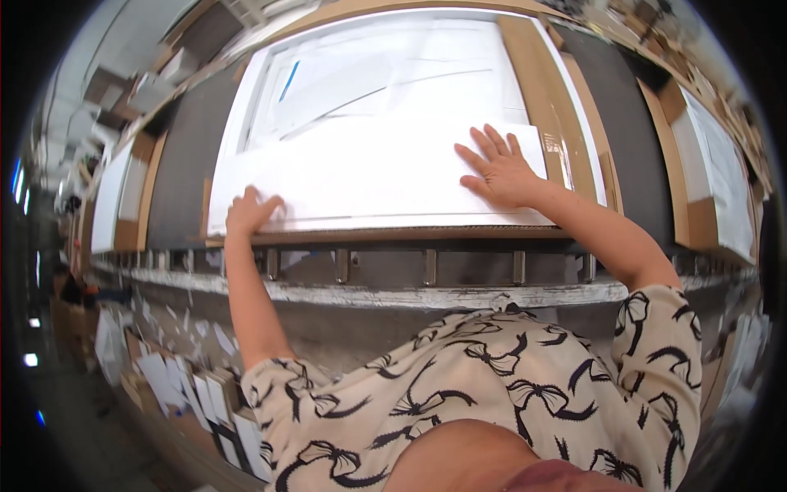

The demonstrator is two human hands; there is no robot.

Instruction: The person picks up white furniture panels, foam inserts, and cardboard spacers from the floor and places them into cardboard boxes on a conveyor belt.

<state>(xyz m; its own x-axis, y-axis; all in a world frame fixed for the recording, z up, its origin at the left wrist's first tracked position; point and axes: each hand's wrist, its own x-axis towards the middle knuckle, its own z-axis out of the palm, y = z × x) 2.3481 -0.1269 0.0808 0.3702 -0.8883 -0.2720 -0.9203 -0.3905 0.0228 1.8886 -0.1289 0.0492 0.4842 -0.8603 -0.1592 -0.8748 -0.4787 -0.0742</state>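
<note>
— Looking from the left, what do you have?

— I see my left hand [250,209] curled on the near left corner of the white sheet [369,176], fingers bent and seemingly pinching its edge; I cannot tell how firm the hold is. That sheet lies on a flat cardboard box [541,90] on the dark belt [184,156].

— And the right side?

— My right hand [502,172] lies flat on the sheet's right part, fingers spread wide, gripping nothing.

— Any risk?

— I judge the sheet could crease or skew if the left corner lifts while the right palm pins it.
</note>
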